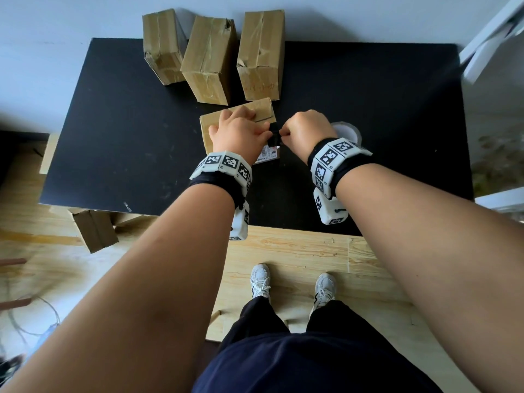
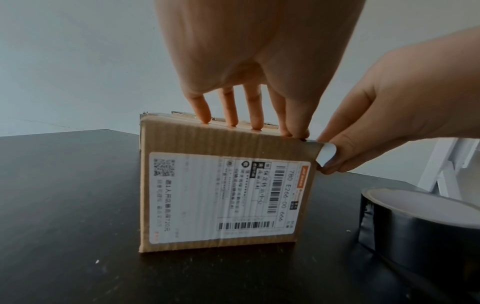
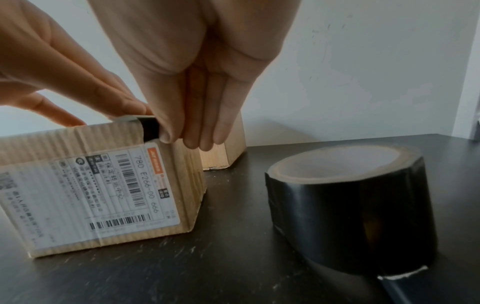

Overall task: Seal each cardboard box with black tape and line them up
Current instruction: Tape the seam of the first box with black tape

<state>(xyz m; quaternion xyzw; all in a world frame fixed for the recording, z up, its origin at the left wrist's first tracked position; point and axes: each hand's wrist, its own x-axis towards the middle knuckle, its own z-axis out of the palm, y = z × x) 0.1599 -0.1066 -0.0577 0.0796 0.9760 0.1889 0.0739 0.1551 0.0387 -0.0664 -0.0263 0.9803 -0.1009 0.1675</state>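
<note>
Pressing down on the top of the small cardboard box point(image 1: 211, 127), the left hand point(image 1: 236, 131) has its fingers point(image 2: 205, 111) straight and spread along the upper edge, holding the flaps flat. The right hand point(image 1: 304, 127) pinches a short strip of black tape point(image 3: 149, 128) between thumb and fingertips at the box's near right top corner, part of it already stuck to the cardboard and folded over the edge. This box sits about mid-desk, its shipping label point(image 2: 223, 197) facing the near edge.

Risks, as I judge them: the strip is short and held at a corner, so it may grab the label side crookedly or wrinkle, leaving the seam only partly covered. Sticky tape could also fold onto itself or cling to the fingertips. If the left hand eases off, the light box may slide or tip under the pull.

The tape roll point(image 3: 345, 207) stands on the desk point(image 1: 113, 137) just right of the box, close to the right wrist; a careless move could knock it.

Three larger boxes point(image 1: 209, 58) stand side by side at the far edge, all closed, their contents hidden. Whether the small box holds anything cannot be told. Another box point(image 1: 95, 231) lies on the floor by the near left corner.
</note>
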